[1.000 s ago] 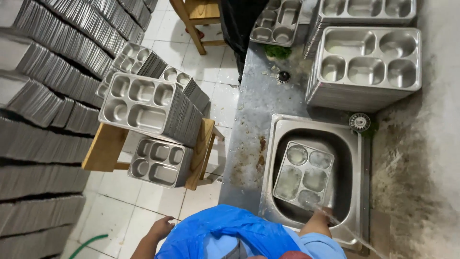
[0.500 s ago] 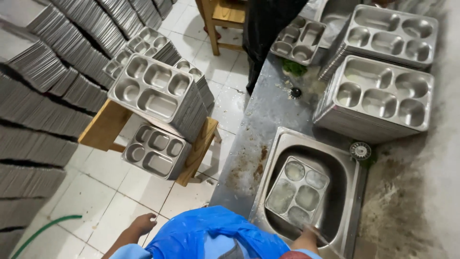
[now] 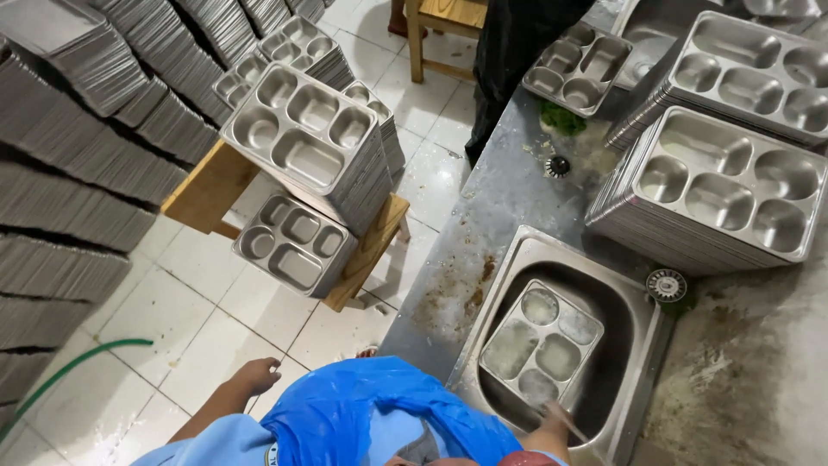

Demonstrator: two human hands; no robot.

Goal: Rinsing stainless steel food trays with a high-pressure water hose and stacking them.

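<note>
Steel tray [image 3: 542, 345] lies in the sink [image 3: 642, 332], right hand [image 3: 552, 425] fingers clamped on its near edge. Left hand [image 3: 256, 377] hangs open, fingers apart. Best to grip firmly; it looks wet.

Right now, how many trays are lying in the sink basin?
1: a single compartment tray lies tilted in the sink, the right hand at its near edge. Murky water may hide others.

Grey steel tabletop [image 3: 509, 198] open between square steel sink [image 3: 642, 345] and wooden stool [image 3: 371, 250]; tall stacks of compartmented steel trays [image 3: 716, 185] block its right side.
</note>
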